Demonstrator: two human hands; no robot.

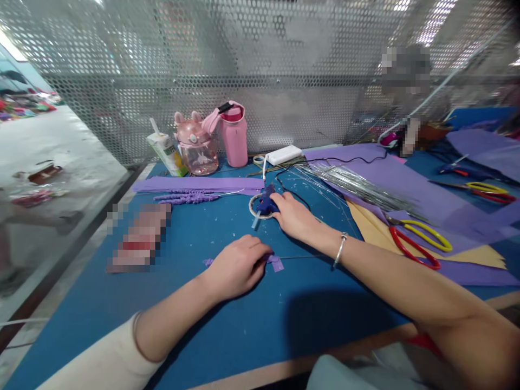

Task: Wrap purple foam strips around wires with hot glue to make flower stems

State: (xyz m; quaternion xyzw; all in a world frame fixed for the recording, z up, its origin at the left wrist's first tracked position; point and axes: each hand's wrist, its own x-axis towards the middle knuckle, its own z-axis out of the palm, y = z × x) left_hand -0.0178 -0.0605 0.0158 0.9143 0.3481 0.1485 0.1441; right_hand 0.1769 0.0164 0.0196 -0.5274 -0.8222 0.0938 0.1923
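My left hand (239, 265) is closed on a thin wire stem wrapped in purple paper, low over the blue table. A fringed purple end shows to the left of the hand, and a loose purple paper tail (277, 264) sticks out on its right. The bare wire (303, 257) runs on to the right. Further back, my right hand (294, 214) has its fingers round the dark blue glue gun (266, 200), whose clear glue stick (256, 220) pokes out. A pale tape roll (252, 206) lies under the gun. My left palm hides part of the stem.
Behind stand a drink carton (166, 151), a clear pink cup (199, 157) and a pink bottle (234, 138). Purple strips (195, 184) and a finished fringed stem (187, 196) lie left. Right are wires (357, 187), scissors (422, 235) and purple sheets (410, 184). A perforated metal panel (264, 54) closes the back.
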